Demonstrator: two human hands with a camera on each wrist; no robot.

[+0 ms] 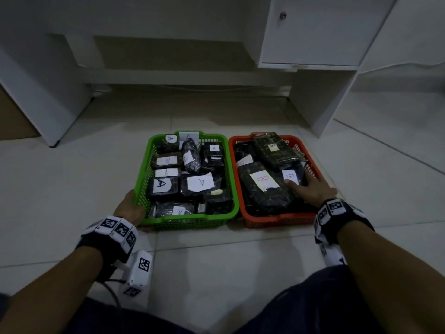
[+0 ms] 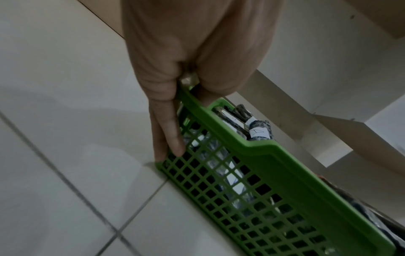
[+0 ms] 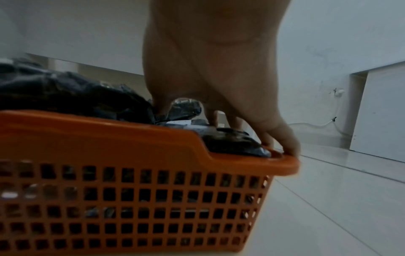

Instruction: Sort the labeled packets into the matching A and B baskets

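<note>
On the tiled floor a green basket [image 1: 183, 219] stands on the left, filled with several black packets labeled A [image 1: 199, 183]. Touching its right side, an orange basket [image 1: 277, 220] holds black packets labeled B [image 1: 261, 179]. My left hand [image 1: 130, 206] grips the green basket's near left corner. In the left wrist view the left hand [image 2: 166, 107] has its thumb inside the green basket's rim [image 2: 274, 159] and its fingers along the mesh outside. My right hand [image 1: 310, 189] lies flat with spread fingers on the B packets. Its fingers [image 3: 282, 143] touch the orange basket's rim [image 3: 109, 138].
White desk legs [image 1: 320, 100] and a cabinet door with a knob [image 1: 283, 15] stand behind the baskets. Pale tile floor [image 1: 216, 261] stretches in front and to both sides. My dark trouser knees [image 1: 313, 309] are at the bottom edge.
</note>
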